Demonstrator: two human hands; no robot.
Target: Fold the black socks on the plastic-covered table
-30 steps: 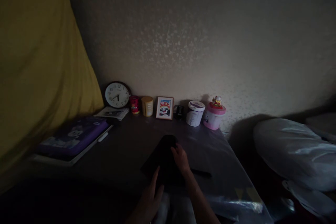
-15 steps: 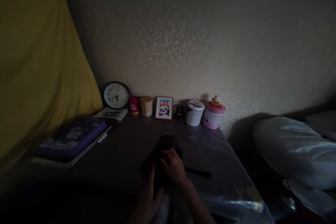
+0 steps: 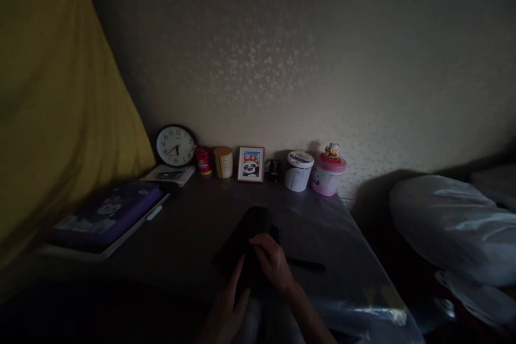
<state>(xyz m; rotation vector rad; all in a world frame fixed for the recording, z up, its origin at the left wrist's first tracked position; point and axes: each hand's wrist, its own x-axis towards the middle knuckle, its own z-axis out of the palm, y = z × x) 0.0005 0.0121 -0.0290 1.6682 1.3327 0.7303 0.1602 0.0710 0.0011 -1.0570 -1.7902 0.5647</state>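
A black, soft-looking item (image 3: pixel 253 220) lies on the dark table in front of me; the poor light hides its details and exact kind. My right hand (image 3: pixel 274 263) is over its right part, with thumb and fingertips pinched together; what they hold is too dark to make out. Low on the near side, my left hand (image 3: pixel 230 301) has its index finger stretched forward and its thumb apart, the fingertip at the black item. A thin dark strip (image 3: pixel 306 264) sticks out to the right, partly behind my right wrist.
Along the wall stand a clock (image 3: pixel 176 145), a red can (image 3: pixel 203 161), a yellow canister (image 3: pixel 223 162), a panda picture frame (image 3: pixel 250 164), a white tub (image 3: pixel 298 172) and a pink tub (image 3: pixel 327 174). A purple case (image 3: pixel 108 212) lies left, beside a yellow curtain (image 3: pixel 64 107).
My right hand has shifted slightly right and toward me, its fingertips now closer together. My left index finger has moved a little to the right. The black item stays in place.
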